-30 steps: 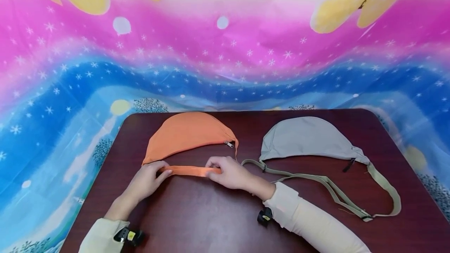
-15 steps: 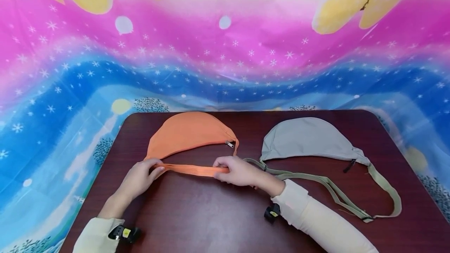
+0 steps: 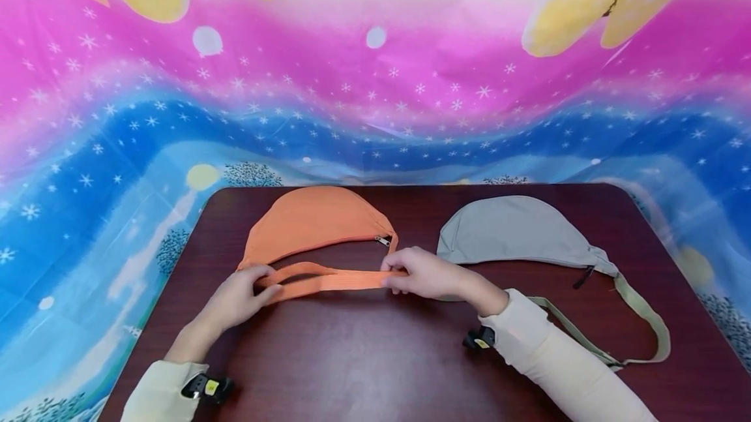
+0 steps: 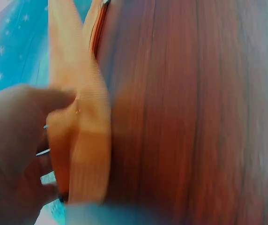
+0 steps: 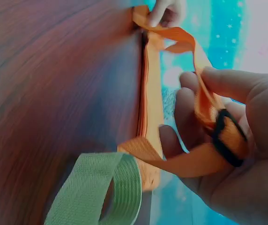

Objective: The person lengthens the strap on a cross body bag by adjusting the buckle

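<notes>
An orange crescent-shaped waist bag (image 3: 319,223) lies on the table, its zipper edge toward me. In front of it, its orange strap (image 3: 358,280) runs between both hands. My left hand (image 3: 237,295) pinches the strap's left part, where two layers spread apart. At the right end my right hand (image 3: 428,272) grips the strap between thumb and fingers. A black buckle (image 5: 228,137) on the strap sits inside the right palm in the right wrist view. The left wrist view shows the strap (image 4: 89,154) blurred, passing by the left thumb.
A grey waist bag (image 3: 516,233) lies to the right, with its olive strap (image 3: 648,317) looped on the table (image 3: 352,363). My right forearm covers part of that strap. A printed cloth backdrop (image 3: 375,115) stands behind the table.
My right hand has slid right along the orange strap, now beside the bag's right corner. The left hand moved slightly left. The strap's layers have parted near the left hand.
</notes>
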`<state>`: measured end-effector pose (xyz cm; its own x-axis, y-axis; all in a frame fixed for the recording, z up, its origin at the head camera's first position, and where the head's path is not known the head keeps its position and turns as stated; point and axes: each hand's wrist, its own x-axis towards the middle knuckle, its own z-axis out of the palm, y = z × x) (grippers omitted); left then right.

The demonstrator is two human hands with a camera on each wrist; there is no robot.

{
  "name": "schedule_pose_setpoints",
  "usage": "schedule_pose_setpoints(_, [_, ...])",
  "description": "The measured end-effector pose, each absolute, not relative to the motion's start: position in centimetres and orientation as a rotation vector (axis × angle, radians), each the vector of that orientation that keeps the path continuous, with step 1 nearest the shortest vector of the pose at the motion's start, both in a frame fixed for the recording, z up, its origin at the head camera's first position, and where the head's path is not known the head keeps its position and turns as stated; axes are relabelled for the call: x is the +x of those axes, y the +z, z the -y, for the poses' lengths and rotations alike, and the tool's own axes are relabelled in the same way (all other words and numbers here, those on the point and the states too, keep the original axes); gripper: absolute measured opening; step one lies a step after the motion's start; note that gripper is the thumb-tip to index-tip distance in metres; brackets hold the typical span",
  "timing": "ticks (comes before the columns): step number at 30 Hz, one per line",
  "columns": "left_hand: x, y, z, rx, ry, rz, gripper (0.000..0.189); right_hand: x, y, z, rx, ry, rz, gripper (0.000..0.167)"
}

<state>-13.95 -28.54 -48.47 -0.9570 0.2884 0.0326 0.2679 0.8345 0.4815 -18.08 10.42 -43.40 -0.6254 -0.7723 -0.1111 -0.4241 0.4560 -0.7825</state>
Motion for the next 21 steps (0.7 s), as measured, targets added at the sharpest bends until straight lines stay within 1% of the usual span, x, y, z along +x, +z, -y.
schedule_pose_setpoints(4, [-14.2,-47.6,25.8,0.589,0.876,-2.869,0.044,-18.0,-43.1,-9.3,-1.029,-1.026,-2.270,0.010])
schedule_pose_setpoints(7, [-14.8,-46.5,22.9,0.709,0.957,-2.816,0.051,-17.9,-43.0,-8.4,-1.056,-1.042,-2.247,0.010])
schedule_pose_setpoints(9, [-15.3,-45.9,20.9,0.806,1.020,-2.767,0.048,-17.9,-42.9,-7.9,-1.072,-1.062,-2.224,0.010])
schedule_pose_setpoints(10, [-15.5,-45.7,20.0,0.850,1.053,-2.736,0.044,-17.9,-42.9,-7.7,-1.078,-1.074,-2.212,0.011])
schedule_pose_setpoints(14, [-16.0,-45.1,17.5,0.950,1.200,-2.570,0.016,-17.9,-43.0,-7.3,-1.097,-1.094,-2.217,0.009])
schedule_pose_setpoints(15, [-16.0,-45.0,17.3,0.952,1.224,-2.544,0.012,-18.0,-43.0,-7.4,-1.097,-1.094,-2.228,0.007])
schedule_pose_setpoints(17, [-16.0,-44.8,17.3,0.921,1.270,-2.505,0.013,-18.2,-43.1,-7.9,-1.098,-1.098,-2.262,0.002])
schedule_pose_setpoints(21, [-15.9,-44.7,18.3,0.800,1.296,-2.530,0.012,-18.7,-43.1,-9.5,-1.072,-1.167,-2.295,0.025])
